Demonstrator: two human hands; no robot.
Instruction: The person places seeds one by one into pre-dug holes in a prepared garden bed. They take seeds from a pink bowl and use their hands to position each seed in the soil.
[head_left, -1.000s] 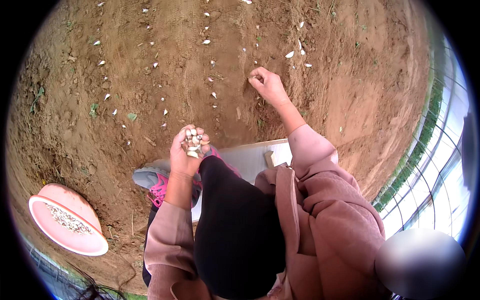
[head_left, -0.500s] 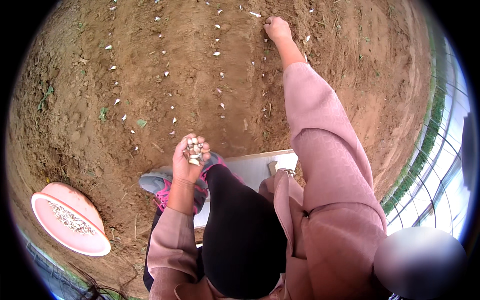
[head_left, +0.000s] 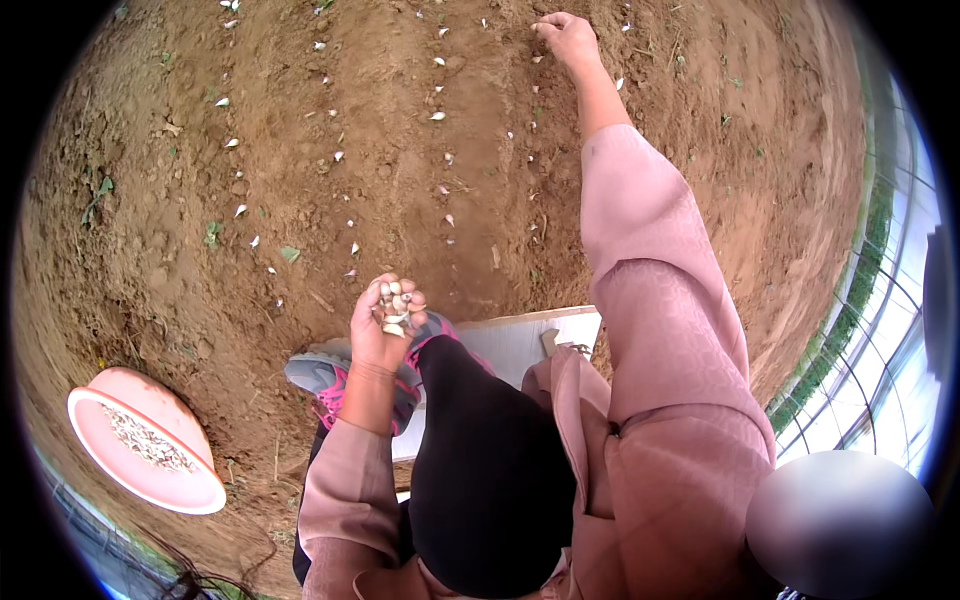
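Note:
My left hand (head_left: 378,335) is cupped palm up over my shoe, its fingers curled round several garlic cloves (head_left: 396,300). At the far side of the soil my right hand (head_left: 570,40) is closed in a pinch. A pale tip, seemingly a garlic clove (head_left: 540,27), shows at its fingertips. Just below that hand a small clove (head_left: 537,60) lies on the soil. Rows of cloves run away from me across the brown soil (head_left: 390,170), among them a white clove (head_left: 438,116) in a middle row.
A pink basin (head_left: 205,455) with many cloves inside tilts on the ground at lower left. Beneath me lies a pale board (head_left: 500,340), beside my grey and pink shoe (head_left: 318,372). Wire mesh and plastic sheeting (head_left: 850,380) edge the plot at right.
My right hand has shifted slightly up and right. The long clove that lay left of it is gone from the soil. My left hand stays cupped; the whole view has slipped a little.

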